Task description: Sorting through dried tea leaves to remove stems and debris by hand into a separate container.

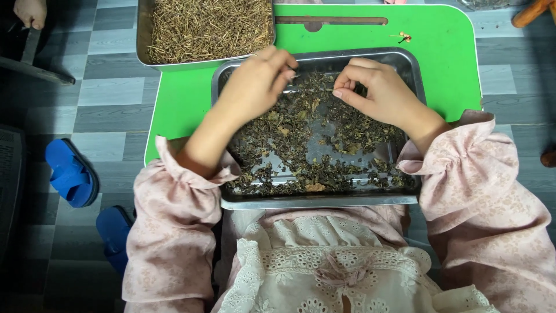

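A metal tray (317,202) holding dark dried leaves (301,136) rests on a green table (446,58), its near edge over my lap. My left hand (255,81) hovers over the tray's far left part, fingers pinched together on a thin stem among the leaves. My right hand (376,87) is over the far right part, thumb and forefinger pinched close; what they hold is too small to tell. Both arms wear pink frilled sleeves.
A second metal tray (142,40) full of thin dry brown stems sits at the table's far left. Two blue slippers (72,174) lie on the grey tiled floor to the left. Another person's hand (30,11) shows at the top left corner.
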